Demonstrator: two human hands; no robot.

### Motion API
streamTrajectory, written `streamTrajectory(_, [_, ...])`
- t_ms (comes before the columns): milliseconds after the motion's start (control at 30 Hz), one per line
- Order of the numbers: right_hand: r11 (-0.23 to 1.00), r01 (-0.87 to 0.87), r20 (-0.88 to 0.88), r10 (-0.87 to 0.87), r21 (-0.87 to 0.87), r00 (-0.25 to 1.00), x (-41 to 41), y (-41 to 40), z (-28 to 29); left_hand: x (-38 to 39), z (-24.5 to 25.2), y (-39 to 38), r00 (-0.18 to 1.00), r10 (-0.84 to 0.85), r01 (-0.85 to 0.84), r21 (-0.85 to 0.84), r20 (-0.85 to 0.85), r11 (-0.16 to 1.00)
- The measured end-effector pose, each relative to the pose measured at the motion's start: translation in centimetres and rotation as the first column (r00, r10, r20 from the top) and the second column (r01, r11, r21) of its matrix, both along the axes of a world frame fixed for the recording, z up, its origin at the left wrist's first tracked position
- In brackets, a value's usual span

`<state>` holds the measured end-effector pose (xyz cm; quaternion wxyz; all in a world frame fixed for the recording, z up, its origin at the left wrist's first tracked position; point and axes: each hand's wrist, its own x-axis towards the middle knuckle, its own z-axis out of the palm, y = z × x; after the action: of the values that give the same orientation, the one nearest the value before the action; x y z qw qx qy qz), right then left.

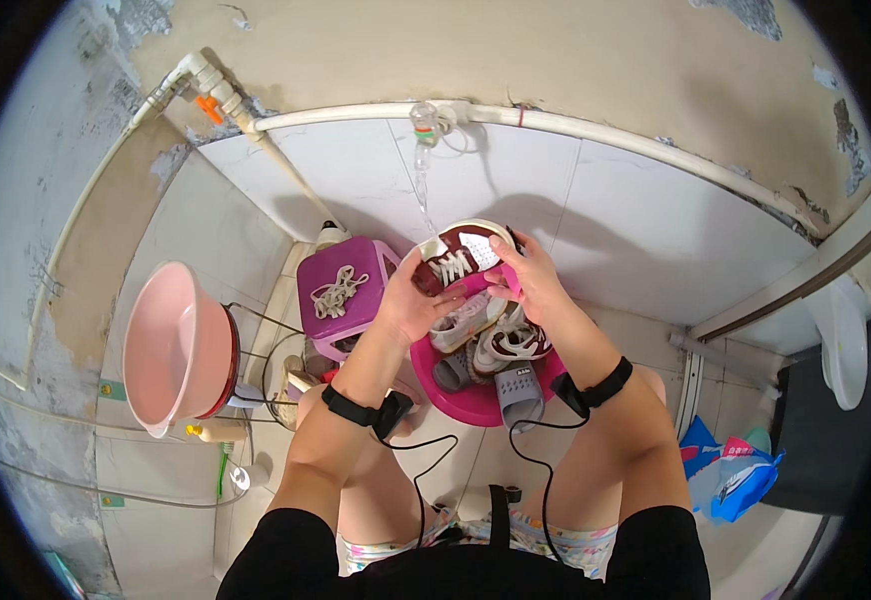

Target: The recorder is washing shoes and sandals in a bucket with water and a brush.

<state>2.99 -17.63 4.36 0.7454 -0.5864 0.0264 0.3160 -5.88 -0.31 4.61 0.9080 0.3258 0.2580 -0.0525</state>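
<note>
Under water running from the tap (424,124), a maroon and white sneaker (456,262) lies sideways between my hands at the far rim of a pink basin (450,401). My left hand (414,298) touches the toe end, its fingers spread. Beside the heel end is my right hand (529,274), thumb on the white side panel; what its other fingers grip is partly hidden. Below my hands the basin holds a pale sneaker (462,324), another maroon and white sneaker (514,341) and grey slippers (519,394).
Left of the basin stands a purple stool (330,289) with white shoelaces (338,292) on it. A light pink basin (162,352) rests on a wire rack farther left. Blue plastic packaging (743,476) lies at the right. The tiled wall rises close behind the tap.
</note>
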Motion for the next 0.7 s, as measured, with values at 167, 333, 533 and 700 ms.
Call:
streamTrajectory(167, [0.983,0.125,-0.13,-0.108,0.136,0.986,0.4,2.6,-0.8,-0.5,0.9,2.0,0.996,-0.021,0.017,0.044,0.088,0.999])
streamTrajectory(333, [0.977,0.158,-0.052,-0.152,0.142,0.987,1.3,4.1,-2.7,0.2,1.0,2.1,0.999,0.031,-0.032,0.038,0.033,0.999])
streamTrajectory(533, [0.975,0.219,-0.022,-0.219,0.02,0.976,1.8,4.7,-4.0,1.0,-0.3,3.5,0.992,0.087,-0.083,-0.045,0.089,0.995])
streamTrajectory(700, [0.922,0.386,0.247,-0.369,-0.023,0.896,2.4,3.9,-4.1,1.2,-0.6,3.2,0.995,0.103,-0.102,0.069,-0.014,0.992])
